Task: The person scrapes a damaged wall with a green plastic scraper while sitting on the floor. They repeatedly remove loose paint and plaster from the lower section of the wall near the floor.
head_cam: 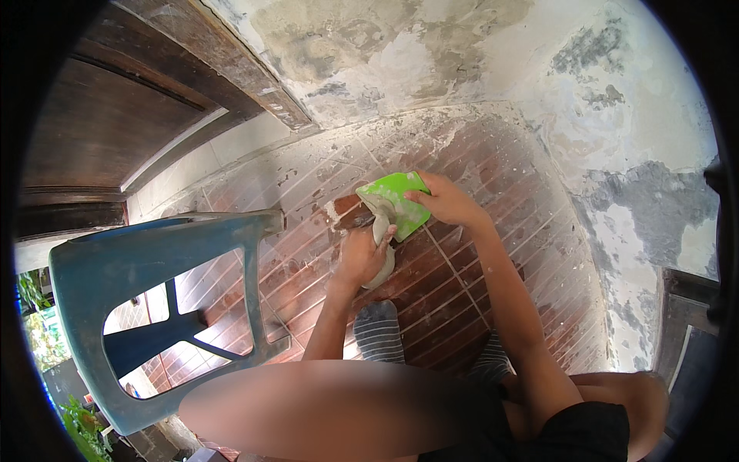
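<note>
My right hand (453, 199) grips a bright green plastic putty spreader (407, 216) by its right edge, thumb on top. Putty is smeared over the spreader's face, thickest toward its left side. My left hand (364, 257) is closed around a putty-coated tool just left of the spreader. From that hand a flat brownish blade (353, 212) juts up and left, its end crusted with pale putty. A thick grey-white mass of putty (382, 228) lies between the hand and the spreader, touching the spreader. The tool's handle is mostly hidden by my fingers.
A blue plastic chair (150, 242) lies on the left. Reddish-brown floor tiles (444, 277) carry pale splatter. Patchy plastered walls (629, 144) meet behind and right. A dark wooden door (127, 110) is at upper left. A striped sock (378, 332) shows below my hands.
</note>
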Demonstrator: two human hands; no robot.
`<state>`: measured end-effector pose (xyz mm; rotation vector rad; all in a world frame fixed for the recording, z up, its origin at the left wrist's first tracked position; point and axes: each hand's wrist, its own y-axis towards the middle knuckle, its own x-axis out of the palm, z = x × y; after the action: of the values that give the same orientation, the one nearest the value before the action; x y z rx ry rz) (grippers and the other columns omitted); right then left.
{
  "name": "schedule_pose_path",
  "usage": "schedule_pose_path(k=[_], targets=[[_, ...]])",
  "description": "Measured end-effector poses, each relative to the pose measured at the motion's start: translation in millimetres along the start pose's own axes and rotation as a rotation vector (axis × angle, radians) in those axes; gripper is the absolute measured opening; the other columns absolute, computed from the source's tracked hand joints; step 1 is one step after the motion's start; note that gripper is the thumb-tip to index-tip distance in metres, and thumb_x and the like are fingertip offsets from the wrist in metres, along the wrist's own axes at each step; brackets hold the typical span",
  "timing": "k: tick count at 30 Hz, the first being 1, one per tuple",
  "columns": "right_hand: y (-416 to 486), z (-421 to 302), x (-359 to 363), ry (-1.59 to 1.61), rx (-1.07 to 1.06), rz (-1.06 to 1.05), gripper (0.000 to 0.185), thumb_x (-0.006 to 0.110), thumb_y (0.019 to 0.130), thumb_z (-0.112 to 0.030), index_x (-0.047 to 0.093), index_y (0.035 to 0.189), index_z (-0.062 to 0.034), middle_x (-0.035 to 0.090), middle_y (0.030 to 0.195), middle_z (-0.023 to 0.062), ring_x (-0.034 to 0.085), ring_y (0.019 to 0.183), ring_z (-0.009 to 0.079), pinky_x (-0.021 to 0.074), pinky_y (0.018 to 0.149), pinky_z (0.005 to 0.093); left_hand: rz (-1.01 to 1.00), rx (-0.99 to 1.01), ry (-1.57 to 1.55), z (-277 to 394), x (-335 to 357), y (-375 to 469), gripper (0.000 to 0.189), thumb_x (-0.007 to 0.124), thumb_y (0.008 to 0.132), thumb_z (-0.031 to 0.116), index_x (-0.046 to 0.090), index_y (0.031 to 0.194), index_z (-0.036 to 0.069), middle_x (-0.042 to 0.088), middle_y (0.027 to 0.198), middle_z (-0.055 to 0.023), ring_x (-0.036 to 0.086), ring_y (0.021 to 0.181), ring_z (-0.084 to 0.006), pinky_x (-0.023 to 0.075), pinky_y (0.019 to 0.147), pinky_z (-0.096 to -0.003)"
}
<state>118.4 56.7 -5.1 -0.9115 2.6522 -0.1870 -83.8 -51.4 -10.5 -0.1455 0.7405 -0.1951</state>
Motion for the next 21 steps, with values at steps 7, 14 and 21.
schedule_pose_path(k=[7, 14, 21], targets=[[-1, 1, -4, -0.081, -0.052, 0.035, 0.037, 0.064, 0.094, -0.022, 0.056, 0.122, 0.001, 0.067, 0.105, 0.0242, 0.064, 0.093, 0.0374, 0.0482, 0.084, 0.0406, -0.039, -0.013, -0.03, 4, 0, 1, 0.054, 0.044, 0.102, 0.048, 0.061, 0.09, -0.001, 0.062, 0.077, -0.0287, 0.058, 0.08, -0.0507, 0.0438, 0.072, -0.0545], [3, 2, -8, -0.106, -0.058, 0.0, 0.037, 0.064, 0.094, -0.024, 0.056, 0.121, 0.0013, 0.066, 0.104, 0.0252, 0.062, 0.09, 0.0375, 0.0476, 0.082, 0.0415, -0.038, -0.014, 0.024, 5, 2, 0, 0.06, 0.045, 0.102, 0.049, 0.062, 0.078, -0.003, 0.06, 0.071, -0.0289, 0.058, 0.075, -0.0505, 0.045, 0.067, -0.0526], [8, 16, -12, 0.004, -0.085, -0.069, 0.038, 0.063, 0.097, -0.024, 0.055, 0.126, 0.0, 0.068, 0.107, 0.0161, 0.062, 0.095, 0.0216, 0.048, 0.085, 0.0353, -0.034, 0.052, -0.037, 6, 1, -2, 0.057, 0.048, 0.101, 0.046, 0.063, 0.078, -0.004, 0.06, 0.071, -0.0289, 0.059, 0.073, -0.0497, 0.0458, 0.067, -0.0516]])
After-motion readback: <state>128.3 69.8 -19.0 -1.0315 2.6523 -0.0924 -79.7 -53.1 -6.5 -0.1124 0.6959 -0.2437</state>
